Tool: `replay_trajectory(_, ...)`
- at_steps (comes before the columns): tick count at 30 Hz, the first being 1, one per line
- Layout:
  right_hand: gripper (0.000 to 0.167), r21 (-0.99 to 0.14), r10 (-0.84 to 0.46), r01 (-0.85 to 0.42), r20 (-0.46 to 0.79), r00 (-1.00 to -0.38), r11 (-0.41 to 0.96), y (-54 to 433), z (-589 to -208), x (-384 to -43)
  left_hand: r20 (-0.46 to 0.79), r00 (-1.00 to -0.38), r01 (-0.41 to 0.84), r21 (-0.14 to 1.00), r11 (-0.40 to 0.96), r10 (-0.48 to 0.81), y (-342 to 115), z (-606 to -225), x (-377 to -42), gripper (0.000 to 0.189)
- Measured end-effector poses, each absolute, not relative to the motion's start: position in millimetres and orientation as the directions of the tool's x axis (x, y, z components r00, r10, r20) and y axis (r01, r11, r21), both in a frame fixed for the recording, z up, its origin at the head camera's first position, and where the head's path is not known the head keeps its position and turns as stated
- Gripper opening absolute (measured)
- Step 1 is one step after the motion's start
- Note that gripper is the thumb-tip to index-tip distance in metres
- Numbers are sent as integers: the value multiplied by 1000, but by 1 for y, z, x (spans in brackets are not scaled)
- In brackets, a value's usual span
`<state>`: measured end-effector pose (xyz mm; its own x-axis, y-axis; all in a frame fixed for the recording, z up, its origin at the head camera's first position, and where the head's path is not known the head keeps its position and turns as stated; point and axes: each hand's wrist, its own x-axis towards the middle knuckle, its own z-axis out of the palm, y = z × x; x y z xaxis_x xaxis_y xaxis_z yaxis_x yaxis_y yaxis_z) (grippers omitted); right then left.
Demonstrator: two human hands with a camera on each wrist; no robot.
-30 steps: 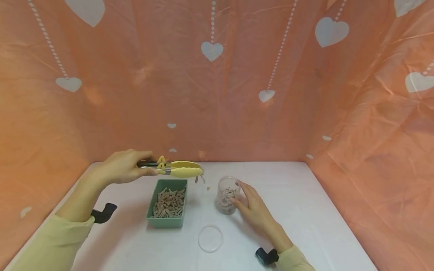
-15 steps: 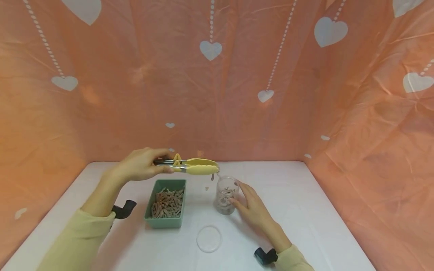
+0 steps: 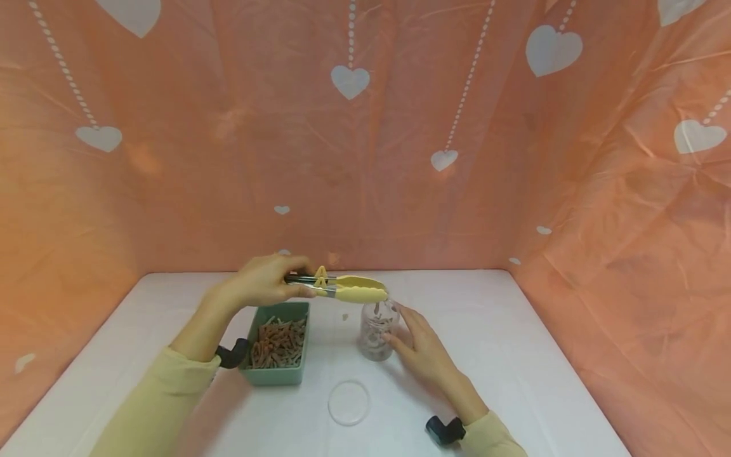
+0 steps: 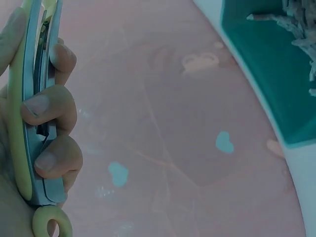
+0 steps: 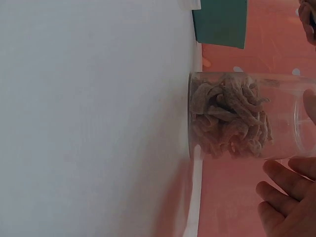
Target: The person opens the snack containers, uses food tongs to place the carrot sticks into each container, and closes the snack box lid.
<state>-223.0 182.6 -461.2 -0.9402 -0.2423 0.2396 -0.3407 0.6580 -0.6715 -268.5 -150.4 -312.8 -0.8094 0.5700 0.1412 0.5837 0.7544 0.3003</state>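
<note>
My left hand point(image 3: 268, 281) grips the handles of a pair of tongs point(image 3: 361, 293) with yellow tips. In the left wrist view several fingers curl round the tongs' handle point(image 4: 19, 113). The tips are over the mouth of a clear jar point(image 3: 374, 343), with a thin brownish strip hanging from them. My right hand point(image 3: 425, 349) holds the jar near its top, thumb in front and fingers on the far right side. The jar stands upright, and the right wrist view shows dried brown strips point(image 5: 232, 116) filling its lower part.
Left of the jar, a green rectangular tub point(image 3: 274, 377) holds many similar strips point(image 3: 280, 346). A clear ring-shaped lid point(image 3: 349, 424) lies on the white table point(image 3: 514, 381) nearer me. Orange sheeting point(image 3: 400, 209) with white hearts walls the back and sides.
My left hand has carried the tongs rightward from above the tub to the jar's mouth, the strip still in their tips. My right hand stays at the jar.
</note>
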Motion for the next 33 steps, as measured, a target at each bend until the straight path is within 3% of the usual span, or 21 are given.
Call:
replay_trajectory(7,71,-666,-246,-344,241,-939,661,183,-460,-222,109,-804,588,290,755,585,-143,-323,-270,35)
replay_trajectory(20,70,-659,-249,-355,253,-935,663,182,-459,-220,84,-791,607,226,762,606,-136,-326,-270,29)
replay_trajectory(33,72,-662,-235,-324,224,-946,676,182,-459,-221,31,-802,584,249,772,597,-135,-329,-268,53)
